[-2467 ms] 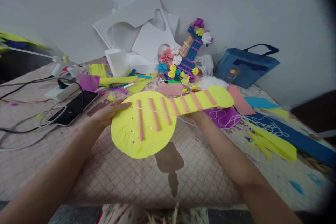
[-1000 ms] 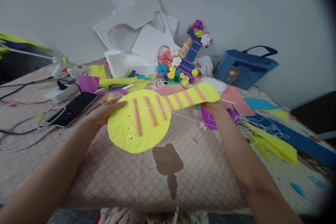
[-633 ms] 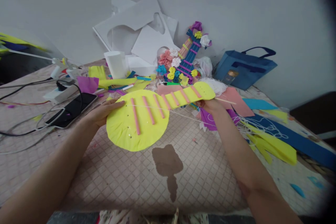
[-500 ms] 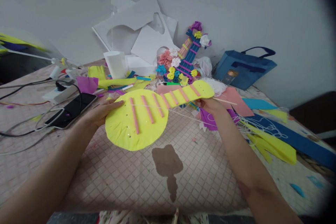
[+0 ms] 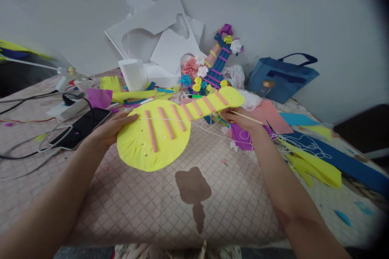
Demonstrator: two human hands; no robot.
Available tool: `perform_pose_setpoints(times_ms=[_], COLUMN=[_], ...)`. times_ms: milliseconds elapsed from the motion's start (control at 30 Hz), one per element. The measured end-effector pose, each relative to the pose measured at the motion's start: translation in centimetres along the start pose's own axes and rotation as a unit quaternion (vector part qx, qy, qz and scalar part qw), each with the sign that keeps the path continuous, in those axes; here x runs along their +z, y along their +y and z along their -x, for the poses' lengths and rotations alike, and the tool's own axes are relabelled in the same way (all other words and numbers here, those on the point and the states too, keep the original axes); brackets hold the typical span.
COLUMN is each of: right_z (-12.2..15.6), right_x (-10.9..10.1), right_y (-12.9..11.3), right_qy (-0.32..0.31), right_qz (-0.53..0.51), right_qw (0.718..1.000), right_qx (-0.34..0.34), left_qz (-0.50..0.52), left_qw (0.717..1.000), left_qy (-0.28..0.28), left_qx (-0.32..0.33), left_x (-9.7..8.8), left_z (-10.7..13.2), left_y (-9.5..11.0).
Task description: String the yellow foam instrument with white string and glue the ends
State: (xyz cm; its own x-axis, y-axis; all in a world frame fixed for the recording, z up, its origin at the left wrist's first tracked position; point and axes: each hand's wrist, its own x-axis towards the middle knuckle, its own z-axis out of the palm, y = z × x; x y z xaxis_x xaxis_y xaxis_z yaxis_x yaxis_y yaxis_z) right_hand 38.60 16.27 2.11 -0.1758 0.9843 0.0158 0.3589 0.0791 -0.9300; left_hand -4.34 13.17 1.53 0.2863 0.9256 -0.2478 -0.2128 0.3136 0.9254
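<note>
A yellow foam guitar shape (image 5: pixel 161 129) with pink strips across it is held above the tiled surface. My left hand (image 5: pixel 111 127) grips the left edge of its round body, thumb on top. Under the neck end, my right hand (image 5: pixel 241 119) is closed on a thin wooden stick (image 5: pixel 246 117) that points right. A white string (image 5: pixel 209 131) runs along the guitar's face and hangs off below the neck.
A finished blue guitar with paper flowers (image 5: pixel 212 66) leans on the wall beside white foam boards (image 5: pixel 158 28). A phone (image 5: pixel 82 125) and cables lie at left, a blue bag (image 5: pixel 279 75) at right. Coloured foam scraps (image 5: pixel 310 162) litter the right side. A brown stain (image 5: pixel 193 186) marks the middle.
The yellow guitar has shifted left and slightly lower. My right hand moved from under the neck's middle toward its end, and the wooden stick now shows in it.
</note>
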Motion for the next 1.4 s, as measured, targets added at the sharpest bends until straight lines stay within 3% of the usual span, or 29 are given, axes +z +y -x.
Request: perform_pose_setpoints(times_ms=[267,433,667,1000,1200,1300,1400], right_z=[-0.1,-0.1,-0.1,-0.8,-0.6,0.0,0.7], right_x=[0.0,0.0,-0.5,-2.0,-2.4,-3.0,-4.0], right_y=[0.3,0.2,0.4,2.4,2.4,1.5,0.5], right_qy=[0.011,0.042,0.029,0.023,0.031,0.061,0.111], right_qz=[0.011,0.059,0.062,0.02,0.022,0.086,0.208], right_qw=[1.0,0.997,0.997,0.999,0.999,0.994,0.971], right_qx=[-0.02,-0.023,-0.027,-0.018,-0.008,-0.02,-0.039], left_qz=[-0.004,-0.005,-0.004,0.008,0.009,0.015,0.016], left_qw=[1.0,1.0,0.999,1.0,0.999,0.999,0.999], left_qy=[-0.022,0.005,0.048,0.029,0.048,0.043,0.047], left_qx=[0.013,0.005,-0.009,-0.005,-0.013,-0.015,-0.017], left_x=[-0.3,-0.1,0.1,0.3,0.2,0.0,0.1], left_z=[-0.1,-0.1,-0.1,0.1,0.1,0.0,0.1], left_y=[-0.1,-0.1,0.0,0.2,0.4,0.4,0.4])
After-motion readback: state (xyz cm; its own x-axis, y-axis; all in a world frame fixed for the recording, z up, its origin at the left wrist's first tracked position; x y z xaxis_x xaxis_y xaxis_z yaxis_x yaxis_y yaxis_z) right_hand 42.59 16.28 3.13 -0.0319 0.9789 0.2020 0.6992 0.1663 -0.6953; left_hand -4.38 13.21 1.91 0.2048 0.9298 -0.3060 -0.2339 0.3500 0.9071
